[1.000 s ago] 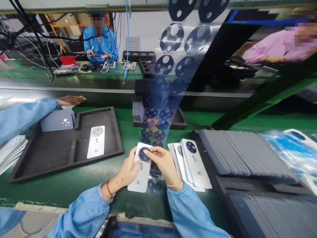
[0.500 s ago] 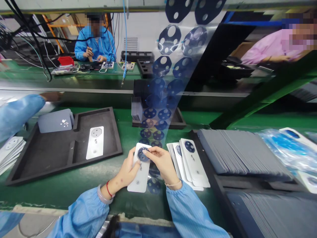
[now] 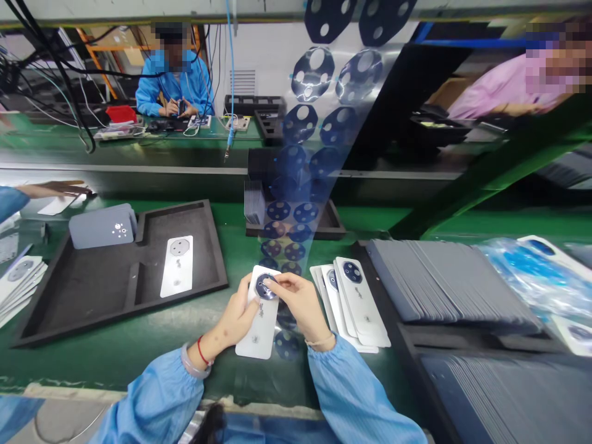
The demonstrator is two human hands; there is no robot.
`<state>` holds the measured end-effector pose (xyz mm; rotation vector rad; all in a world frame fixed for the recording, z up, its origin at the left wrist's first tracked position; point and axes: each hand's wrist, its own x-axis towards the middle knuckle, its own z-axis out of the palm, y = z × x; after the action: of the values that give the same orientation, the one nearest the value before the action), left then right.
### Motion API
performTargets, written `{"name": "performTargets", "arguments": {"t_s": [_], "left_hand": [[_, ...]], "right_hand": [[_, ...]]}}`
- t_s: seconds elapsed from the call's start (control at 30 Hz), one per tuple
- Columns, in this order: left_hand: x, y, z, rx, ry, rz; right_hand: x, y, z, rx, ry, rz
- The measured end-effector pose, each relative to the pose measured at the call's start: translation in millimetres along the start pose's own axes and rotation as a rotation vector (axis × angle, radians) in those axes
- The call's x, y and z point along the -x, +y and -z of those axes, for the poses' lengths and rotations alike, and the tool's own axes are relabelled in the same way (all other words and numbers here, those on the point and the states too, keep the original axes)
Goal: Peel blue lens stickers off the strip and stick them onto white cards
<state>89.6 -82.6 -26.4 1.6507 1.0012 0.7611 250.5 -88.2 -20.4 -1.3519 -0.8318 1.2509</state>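
White back cover is held low at the green tabletop; whether it rests there cannot be told. Its long axis runs away from the person, with the far end leaning slightly rightward. The left edge is clasped in the grip of the left hand. A dark round disc sits at the far end, pinched from the right by the fingertips of the right hand. A fanned stack of covers lies just to the right.

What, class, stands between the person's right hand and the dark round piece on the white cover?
Nothing visible does. Fingertips of the right hand touch the dark round piece directly; it sits on the white cover, which the left hand grips at its left edge.
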Motion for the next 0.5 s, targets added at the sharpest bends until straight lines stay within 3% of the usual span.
{"name": "performTargets", "arguments": {"t_s": [0.1,0.3,0.43,0.5], "left_hand": [[0,-1,-0.6,0.033,0.009,0.021],[1,4,-4.7,0.205,0.061,0.135],[2,7,-6.4,0.321,0.101,0.192],[1,7,-7.0,0.364,0.090,0.205]], "right_hand": [[1,3,-1,0.074,0.024,0.060],[15,4,-12,0.387,0.214,0.433],[17,4,-15,0.347,0.232,0.448],[16,5,-15,0.236,0.136,0.382]]}}
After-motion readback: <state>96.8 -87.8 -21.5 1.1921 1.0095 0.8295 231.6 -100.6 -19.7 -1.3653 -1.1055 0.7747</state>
